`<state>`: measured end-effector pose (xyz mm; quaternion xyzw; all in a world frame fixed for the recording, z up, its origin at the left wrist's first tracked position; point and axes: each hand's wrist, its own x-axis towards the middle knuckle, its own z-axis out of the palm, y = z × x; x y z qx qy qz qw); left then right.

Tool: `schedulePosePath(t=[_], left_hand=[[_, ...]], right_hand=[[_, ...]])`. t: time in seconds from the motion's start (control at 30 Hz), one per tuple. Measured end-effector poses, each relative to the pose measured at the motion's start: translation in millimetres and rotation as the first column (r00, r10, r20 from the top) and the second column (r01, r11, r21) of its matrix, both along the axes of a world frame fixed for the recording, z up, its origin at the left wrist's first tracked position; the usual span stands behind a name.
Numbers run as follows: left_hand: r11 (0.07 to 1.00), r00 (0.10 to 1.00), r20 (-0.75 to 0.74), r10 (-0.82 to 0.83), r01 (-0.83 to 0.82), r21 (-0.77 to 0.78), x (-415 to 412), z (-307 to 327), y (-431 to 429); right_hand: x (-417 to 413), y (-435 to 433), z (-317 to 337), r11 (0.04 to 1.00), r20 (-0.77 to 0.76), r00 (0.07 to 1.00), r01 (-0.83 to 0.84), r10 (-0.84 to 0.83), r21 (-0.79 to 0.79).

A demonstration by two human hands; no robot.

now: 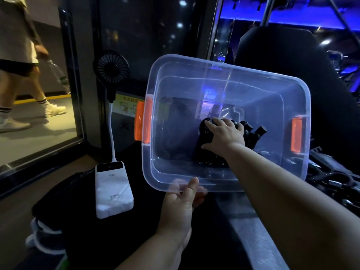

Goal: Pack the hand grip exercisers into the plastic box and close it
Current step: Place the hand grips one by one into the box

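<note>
Head view: our left hand (179, 207) pinches the near rim of the plastic box (229, 68), thumb on top. Inside the box, our right hand (224, 135) spreads its fingers (210, 124) over the hand grip exercisers (251, 135) on its floor; whether they grip, we cannot tell.

Right hand (224, 133) on exercisers (252, 133) inside plastic box (214, 64)

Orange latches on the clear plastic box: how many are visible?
2. One orange latch sits on the plastic box end facing the small fan; the other is on the opposite end. None appears hidden.
</note>
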<state>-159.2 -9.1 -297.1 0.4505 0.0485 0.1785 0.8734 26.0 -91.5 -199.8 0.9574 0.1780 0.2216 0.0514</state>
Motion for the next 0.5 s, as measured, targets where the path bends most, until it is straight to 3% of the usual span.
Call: schedulePosePath(t=[0.33, 0.5], left_hand=[[0.999, 0.999, -0.044, 0.01, -0.008, 0.033, 1, 1, 1], [0.999, 0.999, -0.045, 0.019, -0.017, 0.036, 0, 4, 0]], right_hand=[[-1, -2, 0, 1.0, -0.018, 1.0, 0.01, -0.01, 0.0], [-9, -12, 7, 0.995, -0.036, 0.999, -0.007, 0.011, 0.097]])
